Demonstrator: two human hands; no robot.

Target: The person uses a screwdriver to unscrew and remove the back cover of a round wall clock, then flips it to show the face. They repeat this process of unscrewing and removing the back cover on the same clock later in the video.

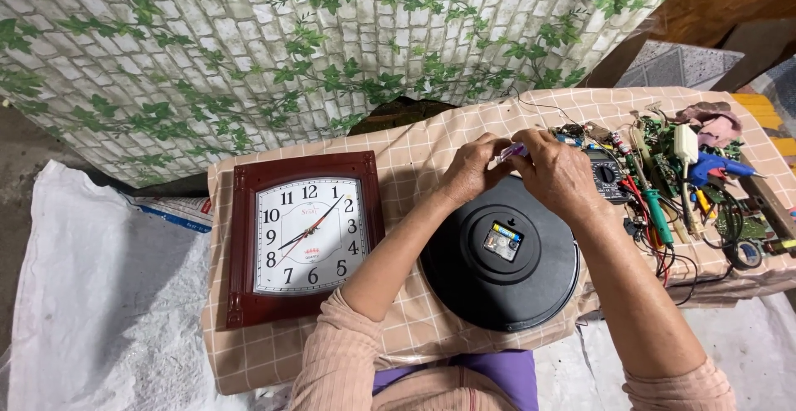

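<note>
My left hand (pixel 471 168) and my right hand (pixel 557 172) meet above the far edge of a round black clock (pixel 464 282) that lies face down. Both hands pinch a small purple and white object (pixel 512 152) between their fingertips; I cannot tell what it is. The clock's back shows a small movement box (pixel 502 241) with a yellow and blue battery in it. To the left lies a square wall clock (pixel 304 234) with a dark red-brown frame and a white dial, face up.
A low table with a beige checked cloth (pixel 414 328) carries both clocks. At its right end lie a multimeter (pixel 608 175), a blue glue gun (pixel 718 167), circuit boards, wires and a green-handled tool (pixel 659 217). A leaf-patterned brick sheet (pixel 249 54) hangs behind. White sacking (pixel 99 295) covers the floor.
</note>
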